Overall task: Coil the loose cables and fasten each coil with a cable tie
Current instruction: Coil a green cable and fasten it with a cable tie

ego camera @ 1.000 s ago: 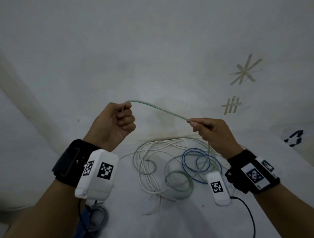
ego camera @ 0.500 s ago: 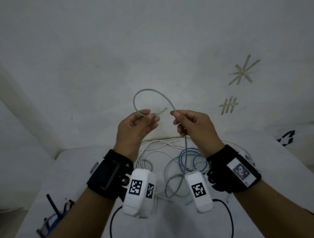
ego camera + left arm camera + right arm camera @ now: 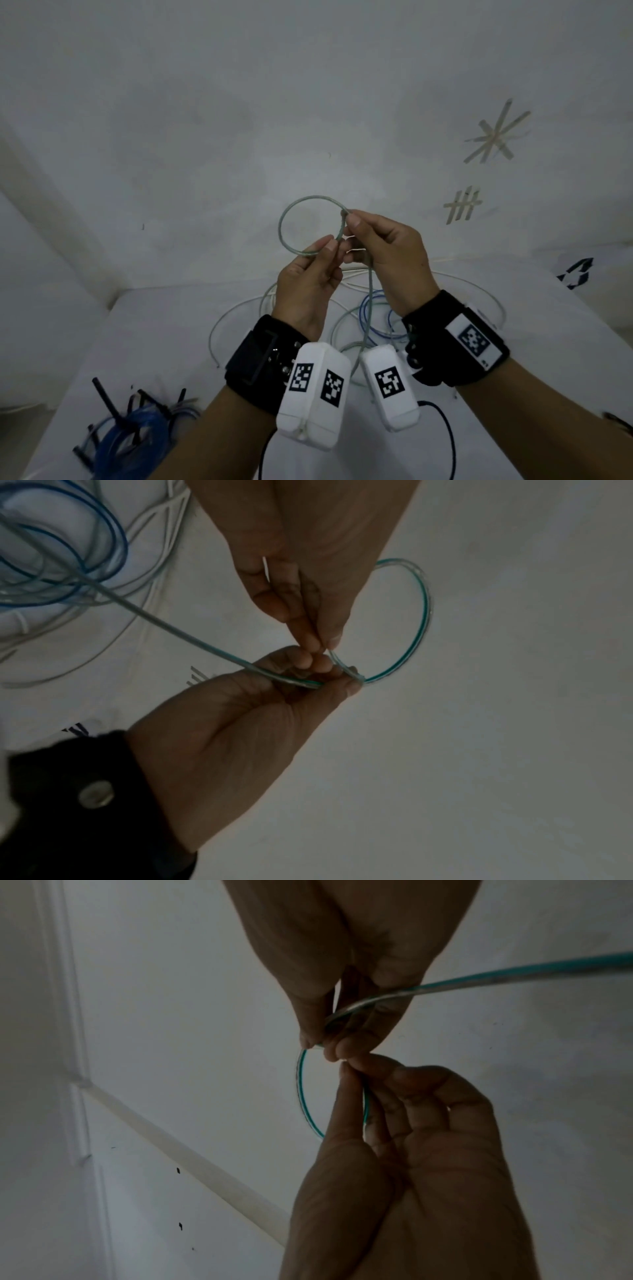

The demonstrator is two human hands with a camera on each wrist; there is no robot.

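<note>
A thin green-striped clear cable [image 3: 281,219] is bent into one small round loop in front of the wall. My left hand [image 3: 329,245] pinches the bottom of the loop between thumb and fingers. Where the cable crosses itself, my right hand [image 3: 349,222] pinches it, and the rest trails down to the pile on the table. In the left wrist view the loop [image 3: 424,615] stands right of the left hand [image 3: 322,645] and right hand [image 3: 342,680], which touch. The right wrist view shows the right hand [image 3: 322,1045] above the left hand [image 3: 352,1069], with the loop [image 3: 301,1096] between them.
Loose white cables [image 3: 239,308] and a blue cable [image 3: 368,301] lie tangled on the white table [image 3: 154,342] under my hands. A blue coil with black ties [image 3: 130,435] lies at the lower left. Tape marks [image 3: 493,140] are stuck on the wall behind.
My hands came together from well apart. The stretch of green cable between them went from nearly straight to an open arc and now to a closed round loop.
</note>
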